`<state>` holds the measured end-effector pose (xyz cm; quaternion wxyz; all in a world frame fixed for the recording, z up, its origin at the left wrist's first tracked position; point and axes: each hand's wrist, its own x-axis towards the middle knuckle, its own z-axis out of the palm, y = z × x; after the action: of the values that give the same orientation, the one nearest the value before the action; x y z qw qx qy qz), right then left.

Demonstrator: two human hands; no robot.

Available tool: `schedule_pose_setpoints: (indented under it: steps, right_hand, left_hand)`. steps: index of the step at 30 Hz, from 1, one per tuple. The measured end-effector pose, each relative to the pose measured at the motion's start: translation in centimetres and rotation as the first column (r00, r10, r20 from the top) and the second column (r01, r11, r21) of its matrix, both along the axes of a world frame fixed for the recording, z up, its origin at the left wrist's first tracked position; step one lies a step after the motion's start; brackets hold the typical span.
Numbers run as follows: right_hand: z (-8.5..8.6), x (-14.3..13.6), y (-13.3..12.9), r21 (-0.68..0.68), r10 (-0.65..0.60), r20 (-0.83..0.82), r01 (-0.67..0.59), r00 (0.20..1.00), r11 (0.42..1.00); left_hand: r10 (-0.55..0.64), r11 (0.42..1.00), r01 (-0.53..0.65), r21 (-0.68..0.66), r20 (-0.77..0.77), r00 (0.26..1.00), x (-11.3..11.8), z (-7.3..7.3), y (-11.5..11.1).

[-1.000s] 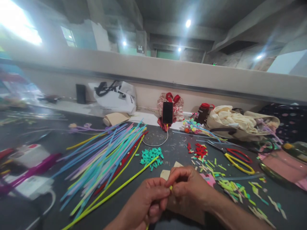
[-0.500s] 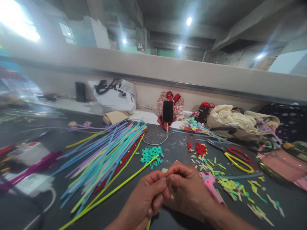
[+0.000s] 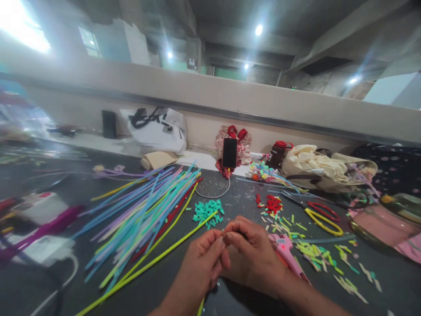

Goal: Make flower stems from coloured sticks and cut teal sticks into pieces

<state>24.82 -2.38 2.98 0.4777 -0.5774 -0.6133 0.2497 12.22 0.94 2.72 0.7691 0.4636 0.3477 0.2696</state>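
My left hand (image 3: 205, 259) and my right hand (image 3: 251, 245) meet at the fingertips near the table's front. Both are pinched together around something too small to make out. A pink glue gun (image 3: 285, 251) with a small red light lies right beside my right hand. Just beyond the hands is a pile of teal cut pieces (image 3: 208, 211). One long yellow-green stem (image 3: 164, 255) runs diagonally to the left of my left hand. A brown piece of board (image 3: 243, 272) shows under my right hand.
Many coloured stems (image 3: 148, 219) lie at left. Red pieces (image 3: 273, 204), yellow-green pieces (image 3: 311, 252) and scissors (image 3: 324, 221) with red and yellow handles are at right. Behind stand a phone (image 3: 229, 153), a white bag (image 3: 158, 131) and a dark bottle (image 3: 278, 154).
Both hands have moved slightly up, still joined at the fingertips. The view has shifted a little, so the things at right appear further left.
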Motion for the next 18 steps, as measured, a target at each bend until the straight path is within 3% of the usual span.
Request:
schedule_pose_setpoints:
  steps: [5,8,12,15,18]
  right_hand:
    - [0.0,0.2,0.4,0.023,0.000,0.197,-0.004,0.980,1.000]
    - [-0.1,0.0,0.5,0.003,-0.021,0.189,0.021,0.982,1.000]
    - [-0.3,-0.2,0.9,-0.090,-0.035,-0.100,0.026,0.994,0.996]
    - [-0.3,0.3,1.2,-0.195,0.007,-0.386,-0.089,0.923,0.977]
    - [-0.3,0.8,1.3,-0.228,0.019,-0.545,-0.171,0.838,0.958]
  left_hand:
    - [0.003,0.999,-0.002,0.033,-0.039,0.999,0.0,-0.1,-0.2]
    - [0.014,1.000,-0.013,0.018,-0.018,1.000,0.0,0.0,-0.1]
    - [-0.024,0.997,0.027,-0.070,0.043,0.999,-0.1,0.1,0.5]
    - [-0.076,0.987,0.096,-0.130,0.155,0.985,-0.2,-0.2,1.0]
    - [-0.156,0.961,0.196,-0.196,0.203,0.967,-0.3,-0.7,1.3]
